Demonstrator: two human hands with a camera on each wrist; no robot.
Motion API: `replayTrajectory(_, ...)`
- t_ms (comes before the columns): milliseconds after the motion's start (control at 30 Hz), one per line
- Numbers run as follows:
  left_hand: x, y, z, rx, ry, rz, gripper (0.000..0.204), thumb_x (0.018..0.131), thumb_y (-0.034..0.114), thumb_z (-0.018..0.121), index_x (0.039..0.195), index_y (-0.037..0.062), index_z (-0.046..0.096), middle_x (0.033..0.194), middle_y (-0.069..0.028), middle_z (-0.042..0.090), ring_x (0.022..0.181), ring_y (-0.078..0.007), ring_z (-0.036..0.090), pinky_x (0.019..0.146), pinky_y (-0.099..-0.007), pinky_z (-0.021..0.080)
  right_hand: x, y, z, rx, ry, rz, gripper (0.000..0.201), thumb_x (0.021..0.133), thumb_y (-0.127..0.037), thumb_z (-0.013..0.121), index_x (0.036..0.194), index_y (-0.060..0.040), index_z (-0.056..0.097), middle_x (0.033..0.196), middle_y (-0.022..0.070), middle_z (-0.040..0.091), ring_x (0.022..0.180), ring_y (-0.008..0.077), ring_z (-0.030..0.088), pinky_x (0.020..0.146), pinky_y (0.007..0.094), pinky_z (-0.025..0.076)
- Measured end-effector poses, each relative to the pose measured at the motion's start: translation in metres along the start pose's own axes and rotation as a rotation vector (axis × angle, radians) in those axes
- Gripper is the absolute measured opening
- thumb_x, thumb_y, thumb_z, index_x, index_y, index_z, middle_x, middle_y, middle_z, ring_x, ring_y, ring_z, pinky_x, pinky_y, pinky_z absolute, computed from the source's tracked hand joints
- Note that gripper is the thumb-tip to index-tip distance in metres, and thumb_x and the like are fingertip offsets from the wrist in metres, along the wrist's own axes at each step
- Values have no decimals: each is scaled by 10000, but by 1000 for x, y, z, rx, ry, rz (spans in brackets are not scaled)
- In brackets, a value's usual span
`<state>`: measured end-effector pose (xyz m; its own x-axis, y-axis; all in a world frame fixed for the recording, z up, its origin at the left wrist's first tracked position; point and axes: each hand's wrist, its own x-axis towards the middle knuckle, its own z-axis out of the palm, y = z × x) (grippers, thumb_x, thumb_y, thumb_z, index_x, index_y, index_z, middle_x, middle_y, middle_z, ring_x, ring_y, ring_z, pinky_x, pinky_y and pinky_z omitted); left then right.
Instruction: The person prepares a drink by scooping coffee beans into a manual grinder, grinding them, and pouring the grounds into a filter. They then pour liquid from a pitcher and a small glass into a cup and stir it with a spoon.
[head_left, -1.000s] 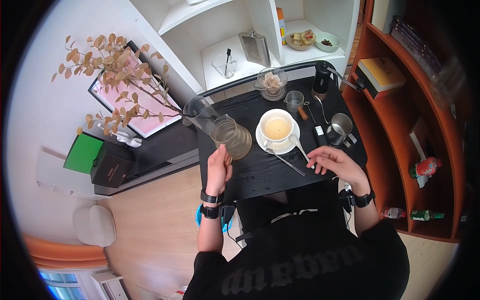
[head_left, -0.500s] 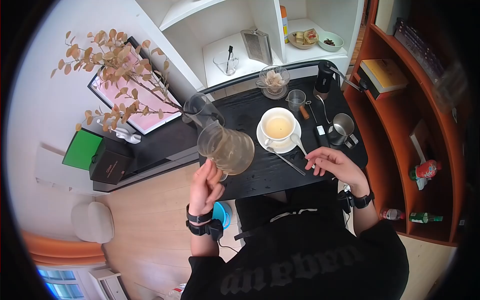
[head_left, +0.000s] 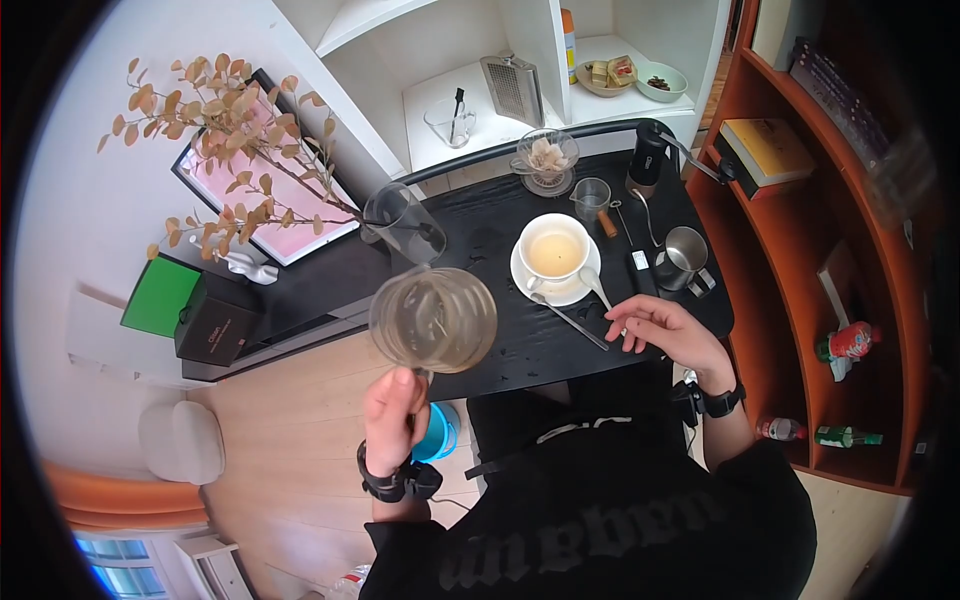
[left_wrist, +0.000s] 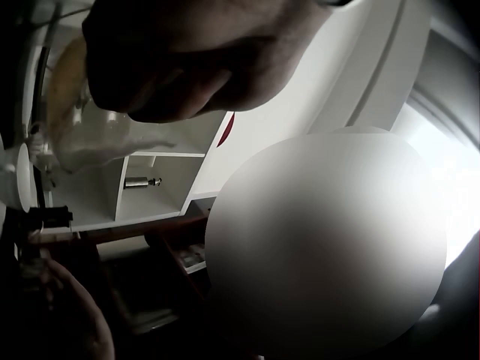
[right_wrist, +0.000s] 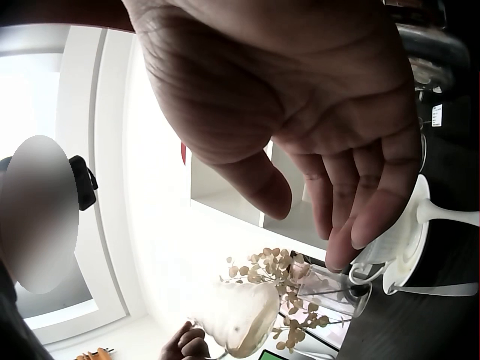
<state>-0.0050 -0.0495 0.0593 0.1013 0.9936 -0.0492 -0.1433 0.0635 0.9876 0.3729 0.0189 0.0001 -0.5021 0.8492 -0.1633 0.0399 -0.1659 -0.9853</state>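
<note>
The left hand (head_left: 394, 418) grips the handle of a ribbed glass jug (head_left: 434, 320) and holds it raised over the table's left front edge, its wide round side facing the head camera. In the left wrist view the curled left hand (left_wrist: 195, 60) is dark, the jug (left_wrist: 90, 131) beyond it. The right hand (head_left: 668, 331) hovers with relaxed fingers near the handle of a white spoon (head_left: 594, 286), holding nothing. In the right wrist view its fingers (right_wrist: 360, 180) hang loosely bent. A white cup (head_left: 555, 250) of pale yellow liquid stands on a saucer (head_left: 578, 297).
On the black table (head_left: 490, 365) are a thin metal stirrer (head_left: 575, 324), a glass dripper (head_left: 547, 160), a small glass pitcher (head_left: 591, 196), a black grinder (head_left: 648, 160) and a steel pitcher (head_left: 682, 256). A glass vase (head_left: 405, 222) with a dried branch stands at the left.
The left hand has lifted the glass jug off the table, drawn it left and toward the body, and tilted it. The right hand has barely moved.
</note>
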Motion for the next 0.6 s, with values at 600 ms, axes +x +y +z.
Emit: replayTrajectory(600,-26,-15,0,235,108,282,391,1088,246,439,743,63,466,549,9,425,385,-61,349,372,-257,216,0,-1,4,31,-27,-16,272,1034,-159,526,1249,-26,626,1052,70,713,825,80,632,747,219,501)
